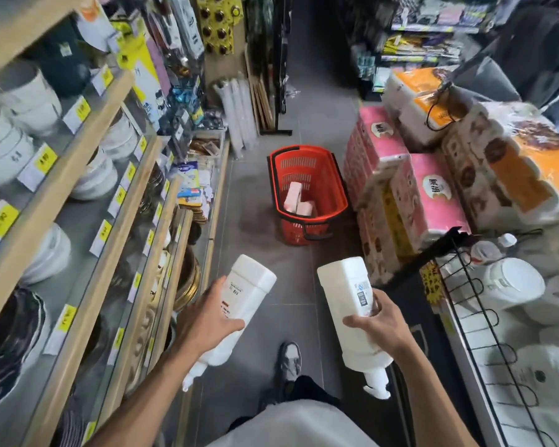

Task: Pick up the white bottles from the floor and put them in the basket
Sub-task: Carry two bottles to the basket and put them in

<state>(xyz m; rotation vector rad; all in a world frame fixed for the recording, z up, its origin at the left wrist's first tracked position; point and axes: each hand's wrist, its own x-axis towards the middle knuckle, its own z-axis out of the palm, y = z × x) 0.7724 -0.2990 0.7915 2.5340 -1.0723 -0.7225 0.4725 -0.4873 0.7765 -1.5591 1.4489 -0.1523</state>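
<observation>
Open floor (255, 259) leads straight to the basket (331, 188). Shelves (88, 156) hem the left; tissue packs (433, 188) and a wire rack (484, 317) crowd the right.

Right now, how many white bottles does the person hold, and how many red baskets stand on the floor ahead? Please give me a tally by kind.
White bottles held: 2, the left bottle in the left hand and the right bottle in the right hand.
Red basket on the floor: 1.
Total: 3.

Each hand (207, 321) (380, 321) grips white bottle (246, 295) (349, 301); red basket (323, 188) ahead.
</observation>
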